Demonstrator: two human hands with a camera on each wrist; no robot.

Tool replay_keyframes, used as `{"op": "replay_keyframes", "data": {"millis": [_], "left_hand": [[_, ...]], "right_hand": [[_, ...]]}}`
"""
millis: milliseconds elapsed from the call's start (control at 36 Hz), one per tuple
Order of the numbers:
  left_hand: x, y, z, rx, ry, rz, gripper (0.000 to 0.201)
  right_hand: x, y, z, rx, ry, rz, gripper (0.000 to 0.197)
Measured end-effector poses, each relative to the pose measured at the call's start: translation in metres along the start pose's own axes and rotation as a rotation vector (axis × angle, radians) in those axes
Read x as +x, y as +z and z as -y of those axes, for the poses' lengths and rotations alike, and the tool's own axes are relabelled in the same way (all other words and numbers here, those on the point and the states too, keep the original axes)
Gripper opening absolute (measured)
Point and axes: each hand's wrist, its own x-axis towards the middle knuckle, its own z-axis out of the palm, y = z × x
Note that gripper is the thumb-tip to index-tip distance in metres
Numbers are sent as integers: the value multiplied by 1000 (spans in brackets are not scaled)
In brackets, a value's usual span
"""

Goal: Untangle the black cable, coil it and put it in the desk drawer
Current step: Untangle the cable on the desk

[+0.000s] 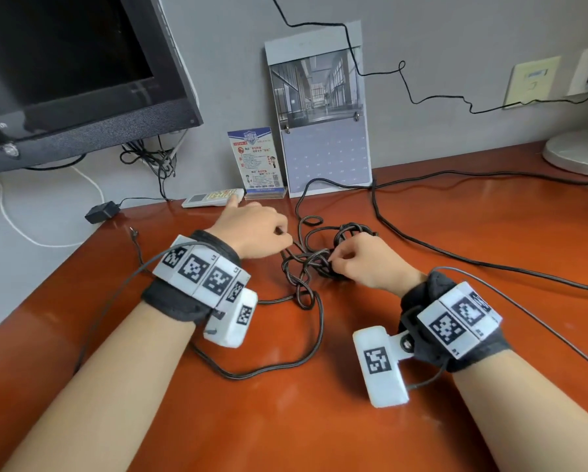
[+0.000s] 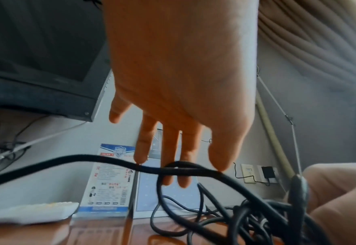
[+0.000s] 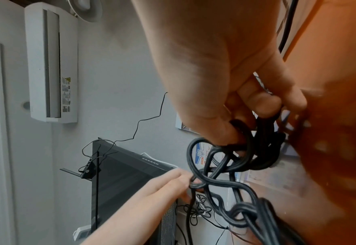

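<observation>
Here, cable (image 1: pixel 314 264): limp, light, knotted at desk (image 1: pixel 319 420) centre.
Left hand (image 1: pixel 251 233): pinches a strand, nine o'clock.
Right hand (image 1: pixel 364 264): clenched round knot, three o'clock.
Hold: loose loops.

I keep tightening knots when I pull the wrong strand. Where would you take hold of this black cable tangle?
Probably at the loose open loop on the far side of the black cable, coming from above; it lies free, while the right hand holds the dense knot and the left hand pinches a strand.
</observation>
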Motion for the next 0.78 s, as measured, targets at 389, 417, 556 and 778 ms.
{"op": "replay_keyframes", "data": {"millis": [389, 417, 556, 778], "left_hand": [[-12, 35, 46, -59, -207, 2, 55], [-12, 35, 47, -48, -220, -55, 55], [-3, 44, 55, -241, -304, 129, 47], [-17, 20, 63, -1073, -271, -207, 29]], "right_hand": [[5, -3, -15, 52, 1, -77, 17], [5, -2, -15, 59, -2, -69, 18], [5, -2, -14, 72, 2, -60, 20], [6, -2, -10, -9, 75, -106, 22]]}}
